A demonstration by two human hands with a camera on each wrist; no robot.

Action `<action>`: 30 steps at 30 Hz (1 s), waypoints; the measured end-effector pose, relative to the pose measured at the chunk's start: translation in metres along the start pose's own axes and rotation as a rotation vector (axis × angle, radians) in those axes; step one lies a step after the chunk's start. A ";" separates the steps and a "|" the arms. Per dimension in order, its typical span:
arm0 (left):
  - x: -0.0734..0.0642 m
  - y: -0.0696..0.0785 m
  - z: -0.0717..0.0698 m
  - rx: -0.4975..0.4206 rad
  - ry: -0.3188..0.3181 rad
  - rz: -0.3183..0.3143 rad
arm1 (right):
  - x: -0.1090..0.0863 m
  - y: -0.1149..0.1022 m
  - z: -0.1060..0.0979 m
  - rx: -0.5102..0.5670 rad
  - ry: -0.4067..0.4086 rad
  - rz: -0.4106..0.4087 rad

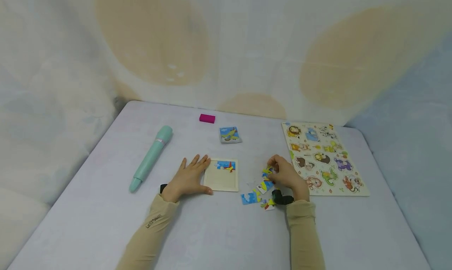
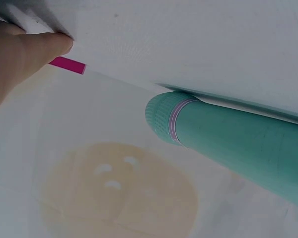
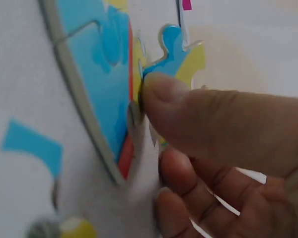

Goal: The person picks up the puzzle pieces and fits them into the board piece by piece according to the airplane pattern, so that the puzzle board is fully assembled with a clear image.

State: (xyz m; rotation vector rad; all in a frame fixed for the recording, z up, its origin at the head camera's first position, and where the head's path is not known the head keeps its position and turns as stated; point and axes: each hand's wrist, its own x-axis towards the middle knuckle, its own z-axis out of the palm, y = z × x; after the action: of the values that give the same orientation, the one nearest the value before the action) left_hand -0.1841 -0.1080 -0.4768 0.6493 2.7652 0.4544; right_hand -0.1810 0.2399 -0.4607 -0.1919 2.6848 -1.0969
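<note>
A square wooden puzzle tray (image 1: pixel 220 182) lies mid-table, with joined blue, red and yellow pieces (image 1: pixel 225 165) along its top. My left hand (image 1: pixel 190 179) rests with spread fingers against the tray's left side; its thumb lies near the lower left corner. To the right of the tray, my right hand (image 1: pixel 285 176) pinches a blue and yellow puzzle piece (image 3: pixel 174 54) between thumb and fingers. Loose puzzle pieces (image 1: pixel 249 198) lie below and beside that hand, some partly overlapping. In the right wrist view the fingers hide part of the held piece.
A mint-green pen-shaped tube (image 1: pixel 151 160) lies at the left. Toward the back are a magenta block (image 1: pixel 207 118) and a small packet with an airplane picture (image 1: pixel 230 134). An animal puzzle board (image 1: pixel 323 160) lies at the right, close to my right hand.
</note>
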 end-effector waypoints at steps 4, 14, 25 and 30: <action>0.000 0.000 0.000 -0.011 0.011 0.005 | 0.000 -0.001 -0.001 0.025 0.024 -0.001; -0.001 0.000 0.000 -0.008 0.004 0.005 | 0.001 -0.006 0.004 0.091 0.077 -0.030; 0.000 -0.001 0.002 -0.001 -0.010 -0.003 | 0.010 -0.013 0.021 0.235 0.026 -0.008; -0.001 0.000 0.001 -0.002 -0.001 0.003 | 0.014 -0.021 0.028 0.355 -0.010 -0.057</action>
State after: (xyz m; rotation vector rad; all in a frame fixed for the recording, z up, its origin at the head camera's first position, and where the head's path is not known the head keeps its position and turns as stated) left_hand -0.1834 -0.1079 -0.4772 0.6528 2.7628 0.4576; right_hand -0.1867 0.2026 -0.4677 -0.2100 2.4357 -1.5580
